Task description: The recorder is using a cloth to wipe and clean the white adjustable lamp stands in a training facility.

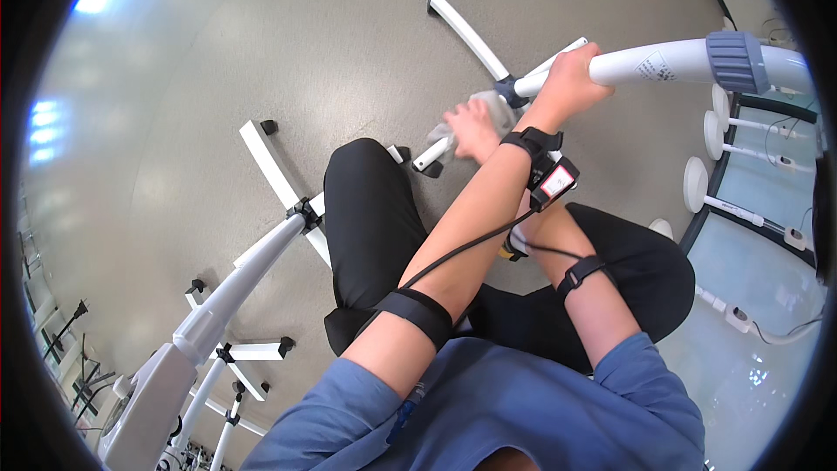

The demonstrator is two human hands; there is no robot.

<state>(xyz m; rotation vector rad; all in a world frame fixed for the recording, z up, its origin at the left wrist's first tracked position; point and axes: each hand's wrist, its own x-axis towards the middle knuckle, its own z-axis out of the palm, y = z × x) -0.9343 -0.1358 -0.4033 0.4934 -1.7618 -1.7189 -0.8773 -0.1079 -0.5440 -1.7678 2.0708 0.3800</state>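
My left hand (572,82) grips the white post (673,62) of a wheeled stand, just above its base. The post lies tilted towards the right, with a grey-blue ribbed collar (735,62) farther along it. Beneath my left forearm crosses my right arm. My right hand (474,127), blurred, presses a pale, thin cloth (495,111) around a white base leg (431,154). Part of that leg is covered by the cloth. The dark hub (510,90) joins the legs, and another leg (471,36) reaches away to a caster.
Left of my knee stands another white wheeled stand (261,242), its leg (268,160) spread on the grey floor (196,65). More stands (255,351) are at lower left. To the right, round white discs on rods (696,184) line a glossy pale surface (745,242).
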